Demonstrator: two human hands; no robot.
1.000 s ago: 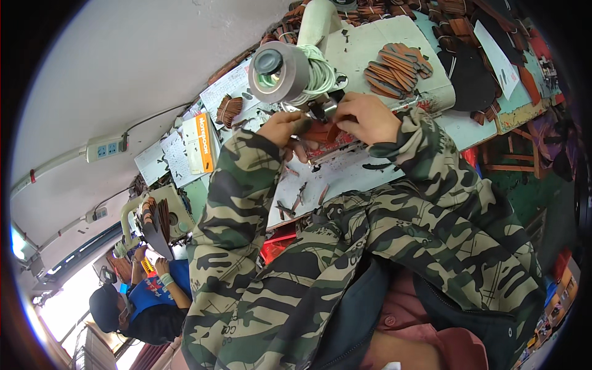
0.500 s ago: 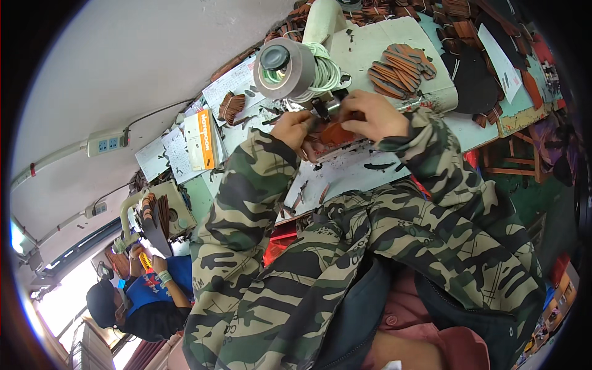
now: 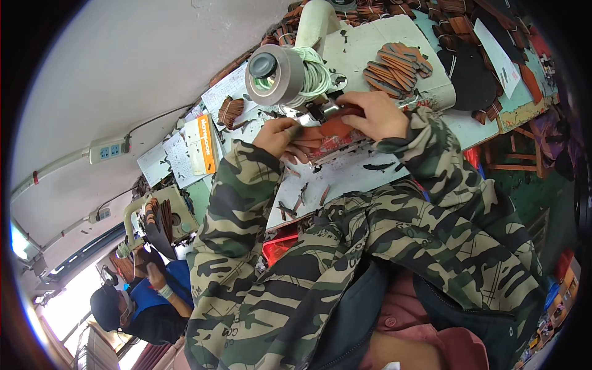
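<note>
Both of my hands work at the head of a cream sewing machine (image 3: 317, 24). My left hand (image 3: 276, 139) is closed, its fingertips pinching the left end of a reddish-brown leather-like piece (image 3: 313, 134). On the right, my right hand (image 3: 377, 116) has its bent fingers pressed on an orange-brown flat piece (image 3: 336, 127), close beside the metal presser parts (image 3: 325, 111). Whether these are one piece or two overlapping ones I cannot tell. My fingers hide part of the edges.
A bundle of dark-edged brown strips (image 3: 394, 71) lies on the machine bed. A smaller tied bundle (image 3: 231, 112), an orange-and-white notebook (image 3: 202, 145) and dark scraps (image 3: 379, 166) are on the table. Coiled pale green cord (image 3: 316, 74) hangs by the machine. A co-worker (image 3: 154, 302) sits at another machine, lower left.
My left hand has moved slightly left and down, uncovering more of the brown piece. My right fingers have moved left, flatter over the orange-brown piece. The co-worker's hands have shifted.
</note>
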